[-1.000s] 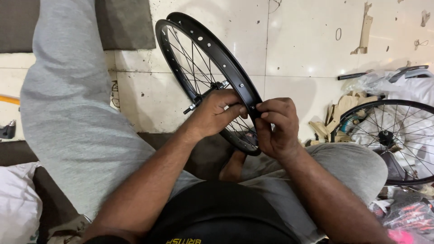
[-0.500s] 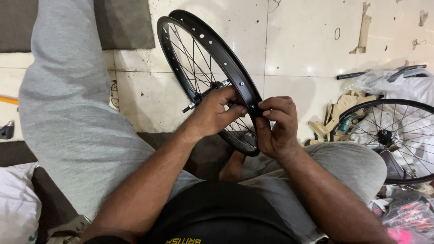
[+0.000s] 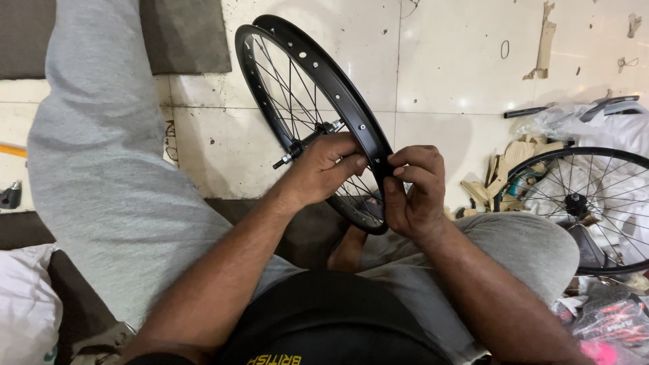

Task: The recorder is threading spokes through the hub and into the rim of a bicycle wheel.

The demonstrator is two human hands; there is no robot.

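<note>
A black bicycle wheel rim (image 3: pixel 318 67) with thin spokes and a hub axle (image 3: pixel 301 145) stands upright on edge between my grey-trousered legs. My left hand (image 3: pixel 324 169) reaches through from the left, its fingers and thumb pressed on the rim's near side. My right hand (image 3: pixel 416 192) pinches the rim's outer edge just to the right, fingertips together at a spoke hole. Whether a small part sits between those fingertips is hidden. The two hands almost touch across the rim.
A second black spoked wheel (image 3: pixel 588 203) lies at the right, among cardboard scraps (image 3: pixel 507 169) and plastic wrapping (image 3: pixel 595 125). The floor is pale tile. A dark mat (image 3: pixel 182 34) lies at the top left, a white bag (image 3: pixel 23 311) at the bottom left.
The wheel and both hands stay nearly in place; the view has shifted slightly. The right fingers keep working at the same spot on the rim.
</note>
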